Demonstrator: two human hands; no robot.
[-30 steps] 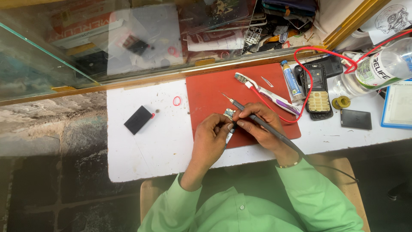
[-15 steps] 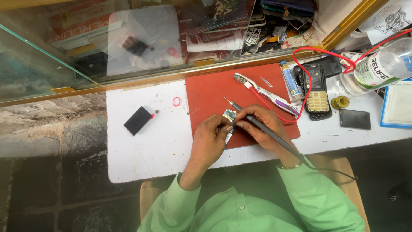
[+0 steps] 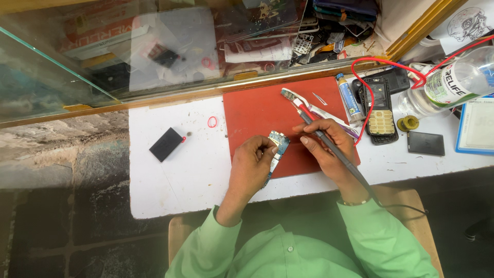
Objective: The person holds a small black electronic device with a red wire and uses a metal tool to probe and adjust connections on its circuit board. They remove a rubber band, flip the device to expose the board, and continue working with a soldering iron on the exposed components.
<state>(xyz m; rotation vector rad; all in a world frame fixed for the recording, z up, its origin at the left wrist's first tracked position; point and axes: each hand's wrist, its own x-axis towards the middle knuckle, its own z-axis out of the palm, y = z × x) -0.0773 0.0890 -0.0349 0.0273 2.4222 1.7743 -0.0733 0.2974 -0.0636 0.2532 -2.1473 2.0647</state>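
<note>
1. Left hand [image 3: 250,167] curled, thumb and fingertips pinching a small blue-green circuit board [image 3: 277,145] by its lower edge, over the near half of the red mat [image 3: 257,110].
2. Circuit board held tilted, upper end lifted toward the mat's middle, lower end dipping past the mat's near edge.
3. Right hand [image 3: 327,145] closed in a pen grip on a dark soldering iron [image 3: 329,146], just right of the board, over the mat's near right corner.
4. Iron slanted, tip pointing up-left toward the mat's far edge, handle and black cord trailing down-right off the mat, past the wrist and green sleeve [image 3: 383,234].
5. Index finger of the right hand stretched toward the board; contact with it cannot be told.
6. White toothbrush [image 3: 290,96] lying on the mat's far right part, head toward the far edge.
7. Small blue tube [image 3: 348,97] at the mat's right edge.
8. Opened black keypad phone [image 3: 380,110] just right of the mat, red wire [image 3: 360,67] looping over it.
9. Clear plastic bottle [image 3: 453,82] well right of the mat, lying on its side.
10. Flat black block [image 3: 166,144] and small red rubber band [image 3: 212,122] on the white table [image 3: 170,180], left of the mat.
</note>
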